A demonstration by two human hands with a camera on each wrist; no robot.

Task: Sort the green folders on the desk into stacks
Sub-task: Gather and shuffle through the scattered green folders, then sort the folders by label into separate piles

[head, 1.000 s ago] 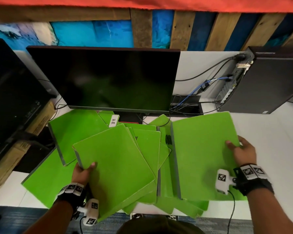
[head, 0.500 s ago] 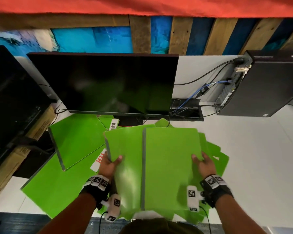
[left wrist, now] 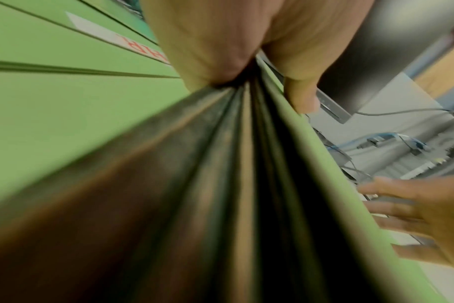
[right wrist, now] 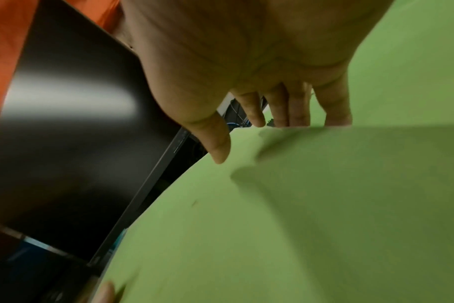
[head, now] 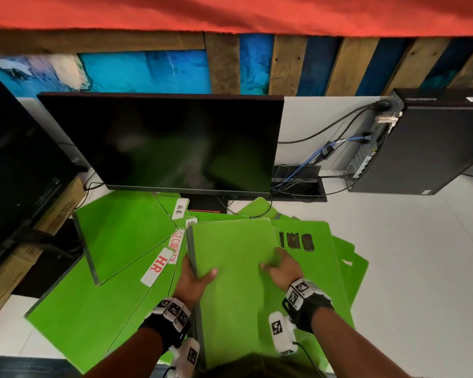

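Green folders lie fanned over the white desk point(head: 410, 268) in front of the monitor. My left hand point(head: 195, 279) grips a small stack of green folders point(head: 235, 268) by its grey spine side, thumb on top; the left wrist view shows the spines point(left wrist: 220, 164) fanned out from that grip. My right hand point(head: 280, 268) rests on the stack's top cover near its right edge, fingers straight point(right wrist: 293, 108), thumb on the cover. Loose folders around show an "H.R." label point(head: 159, 266), a "SECURITY" label point(head: 176, 246) and a black scribble point(head: 298, 241).
A black monitor point(head: 161, 143) stands right behind the folders, and a second dark screen point(head: 17, 165) is at the left. A black PC tower point(head: 434, 148) with cables point(head: 311, 165) sits at the back right. Bare white desk lies to the right.
The right hand brought its folder leftward onto the folder in the left hand. Both now form one stack. The right hand has let go of the edge and lies on top.
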